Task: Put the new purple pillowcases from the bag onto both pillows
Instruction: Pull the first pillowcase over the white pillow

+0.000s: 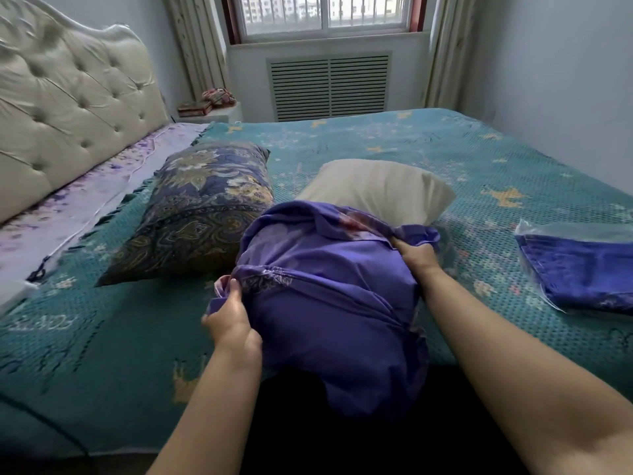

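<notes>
A purple pillowcase [329, 303] covers the near half of a cream pillow [380, 188] lying on the bed in front of me. The pillow's far end sticks out bare. My left hand [231, 323] grips the pillowcase's open edge at its left side. On the right side, my right hand [416, 253] holds the same edge. A second pillow [202, 214] in a dark blue floral case lies to the left. At the right edge, a clear plastic bag [579, 269] holds another folded purple pillowcase.
The bed has a teal patterned cover [445, 149] and a tufted cream headboard [68, 108] on the left. Beyond the bed are a slatted radiator cover [329, 85], a window and a small stand with folded things [209, 104].
</notes>
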